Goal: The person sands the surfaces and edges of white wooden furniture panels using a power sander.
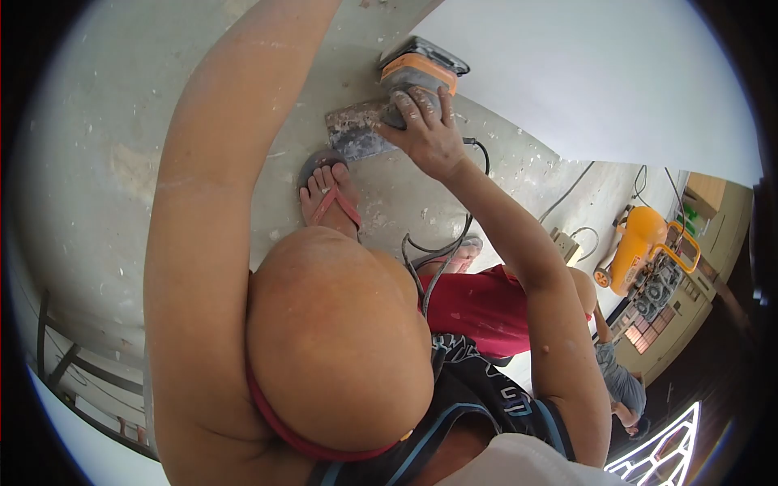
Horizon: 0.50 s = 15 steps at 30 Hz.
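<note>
My right hand (428,134) is wrapped over the top of an orange and black electric sander (417,74), its fingertips whitened with dust. The sander's dark pad faces up and right, right at the edge of a smooth white surface (567,73). Just below the tool lies a flat, dusty, rectangular plate (356,131) with worn, spattered faces, next to my sandalled foot (328,194). A dark cord (470,202) runs from near my right wrist down past my legs. My left arm (215,162) stretches up past my bent knee, and its hand lies beyond the top edge.
The grey floor (105,170) is flecked with white debris. To the right stand an orange air compressor (640,243) and a small socket box (566,243) with cables. Further back is another person (620,385) near bright light tubes (668,454). Dark metal bars (61,364) stand at lower left.
</note>
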Available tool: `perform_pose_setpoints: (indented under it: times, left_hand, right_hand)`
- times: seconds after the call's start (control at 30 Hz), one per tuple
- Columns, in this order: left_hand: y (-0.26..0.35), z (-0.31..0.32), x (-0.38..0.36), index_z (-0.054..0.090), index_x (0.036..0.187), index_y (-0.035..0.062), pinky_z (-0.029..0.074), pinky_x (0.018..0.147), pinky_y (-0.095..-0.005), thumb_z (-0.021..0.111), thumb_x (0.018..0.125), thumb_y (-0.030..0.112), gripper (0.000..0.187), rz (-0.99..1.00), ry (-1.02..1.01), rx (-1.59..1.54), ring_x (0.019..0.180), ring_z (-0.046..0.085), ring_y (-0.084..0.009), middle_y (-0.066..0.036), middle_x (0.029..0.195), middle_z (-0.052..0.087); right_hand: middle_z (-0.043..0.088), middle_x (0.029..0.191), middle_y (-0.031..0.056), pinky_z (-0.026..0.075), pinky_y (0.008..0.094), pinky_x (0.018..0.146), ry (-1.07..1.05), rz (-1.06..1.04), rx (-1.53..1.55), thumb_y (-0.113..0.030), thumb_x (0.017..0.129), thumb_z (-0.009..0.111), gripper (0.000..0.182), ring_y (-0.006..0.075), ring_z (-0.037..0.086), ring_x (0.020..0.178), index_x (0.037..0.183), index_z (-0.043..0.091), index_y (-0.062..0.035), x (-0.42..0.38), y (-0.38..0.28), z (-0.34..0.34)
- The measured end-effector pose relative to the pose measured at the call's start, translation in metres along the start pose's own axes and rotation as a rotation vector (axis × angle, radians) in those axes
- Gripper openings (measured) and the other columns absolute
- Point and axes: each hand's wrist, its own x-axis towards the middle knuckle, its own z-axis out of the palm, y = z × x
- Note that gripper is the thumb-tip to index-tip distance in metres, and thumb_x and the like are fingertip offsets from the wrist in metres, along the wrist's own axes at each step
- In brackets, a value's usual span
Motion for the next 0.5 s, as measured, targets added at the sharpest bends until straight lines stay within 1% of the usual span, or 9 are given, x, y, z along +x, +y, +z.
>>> perform_pose_setpoints:
  times: [0.17,0.23,0.27,0.3,0.37,0.4,0.43,0.47,0.5]
  left_hand:
    - [0.007,0.008,0.002,0.045,0.135,-0.0097,0.031,0.11,-0.036,0.024,0.078,0.089,0.116,0.007,-0.015,-0.072,0.123,0.052,-0.0274,-0.02,0.131,0.057]
    - [0.007,0.009,-0.002,0.045,0.135,-0.0102,0.035,0.107,-0.0368,0.022,0.078,0.09,0.117,0.012,0.024,-0.095,0.12,0.055,-0.0274,-0.02,0.13,0.058]
    - [0.004,-0.007,-0.003,0.045,0.135,-0.0102,0.035,0.107,-0.0368,0.022,0.078,0.09,0.117,0.005,0.02,-0.087,0.12,0.055,-0.0274,-0.02,0.13,0.058]
    - [0.0,-0.037,0.003,0.047,0.134,-0.0095,0.038,0.104,-0.0376,0.021,0.077,0.09,0.118,-0.052,-0.245,-0.318,0.115,0.057,-0.0282,-0.019,0.127,0.06]
    - [-0.002,-0.041,0.006,0.049,0.133,-0.0088,0.041,0.101,-0.0385,0.019,0.076,0.091,0.119,-0.133,-0.514,-0.553,0.111,0.06,-0.0289,-0.019,0.124,0.062]
    - [0.003,-0.024,-0.001,0.051,0.132,-0.0081,0.044,0.097,-0.0386,0.019,0.076,0.091,0.118,-0.101,-0.148,-0.276,0.106,0.062,-0.0295,-0.019,0.12,0.064]
    - [0.007,-0.004,-0.008,0.053,0.13,-0.0073,0.047,0.094,-0.0388,0.018,0.076,0.091,0.118,-0.068,0.211,0.013,0.102,0.064,-0.0302,-0.019,0.116,0.065]
    - [0.007,0.014,-0.007,0.056,0.128,-0.0055,0.049,0.091,-0.0376,0.018,0.077,0.09,0.115,-0.051,0.207,-0.078,0.098,0.065,-0.0306,-0.019,0.112,0.067]
    - [0.005,0.014,-0.006,0.056,0.128,-0.0055,0.049,0.091,-0.0376,0.018,0.077,0.09,0.115,-0.068,0.194,-0.07,0.098,0.065,-0.0306,-0.019,0.112,0.067]
  right_hand:
    - [0.052,0.129,0.0059,0.028,0.0608,0.111,0.021,-0.017,-0.044,-0.03,0.083,0.057,0.038,0.0268,0.049,0.125,0.117,0.064,-0.0442,0.0,0.018,-0.014]
    - [0.053,0.131,0.0065,0.024,0.0639,0.112,0.049,0.034,0.04,-0.026,0.087,0.052,0.034,0.0285,0.049,0.126,0.116,0.064,-0.0424,0.001,0.026,-0.032]
    - [0.053,0.131,0.0065,0.024,0.0639,0.112,0.056,0.043,0.038,-0.026,0.087,0.052,0.034,0.0285,0.049,0.126,0.116,0.064,-0.0424,0.003,0.033,-0.043]
    - [0.054,0.129,0.0061,0.025,0.0636,0.111,0.121,0.088,0.031,-0.025,0.087,0.054,0.034,0.0289,0.05,0.124,0.114,0.064,-0.0437,0.006,0.042,-0.063]
    - [0.055,0.126,0.0049,0.028,0.0628,0.108,0.22,0.159,-0.014,-0.023,0.084,0.059,0.036,0.0294,0.052,0.119,0.112,0.065,-0.0458,0.01,0.062,-0.098]
    - [0.056,0.124,0.004,0.03,0.0623,0.106,0.255,0.184,-0.058,-0.022,0.081,0.063,0.038,0.0293,0.052,0.117,0.11,0.065,-0.0466,0.012,0.075,-0.114]
    - [0.057,0.122,0.0041,0.033,0.0606,0.102,0.449,0.216,-0.02,-0.015,0.074,0.07,0.044,0.0278,0.054,0.113,0.107,0.067,-0.0447,0.016,0.085,-0.127]
    - [0.05,0.127,0.0124,0.037,0.0544,0.102,0.475,0.105,-0.079,-0.011,0.071,0.075,0.06,0.0274,0.051,0.113,0.127,0.057,-0.0265,0.01,0.103,-0.144]
    - [0.05,0.124,0.0176,0.04,0.0516,0.097,0.767,0.238,0.129,-0.007,0.066,0.074,0.071,0.0324,0.051,0.111,0.132,0.052,-0.0202,0.021,0.104,-0.149]
